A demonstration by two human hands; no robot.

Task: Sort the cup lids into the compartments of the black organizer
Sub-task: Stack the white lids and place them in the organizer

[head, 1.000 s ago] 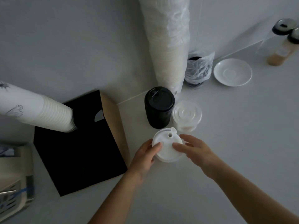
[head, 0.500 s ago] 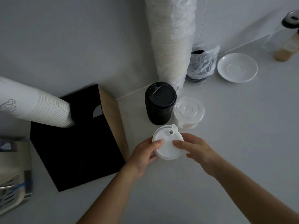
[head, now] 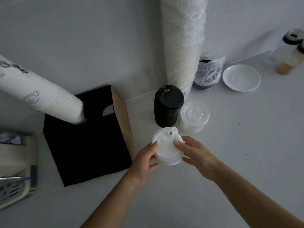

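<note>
A short stack of white cup lids (head: 166, 146), the top one with a sip hole and open flap, sits between my hands near the middle of the counter. My left hand (head: 144, 162) grips its left edge and my right hand (head: 195, 154) grips its right edge. Behind it stand a tall stack of black lids (head: 168, 105) and a stack of clear lids (head: 193, 116). The black organizer (head: 85, 148) stands to the left, seen from above, with a tall stack of white paper cups (head: 41, 97) rising out of its back part.
A tall bagged column of cups (head: 183, 41) leans on the wall behind the lids. A bagged black stack (head: 208, 73), a white saucer (head: 241, 77) and two bottles (head: 291, 53) are at the back right. A grey appliance (head: 14, 170) sits at the left edge.
Both hands have closed further around the white lid stack and lifted or tilted it slightly; the view has shifted a little. Nothing else moved.
</note>
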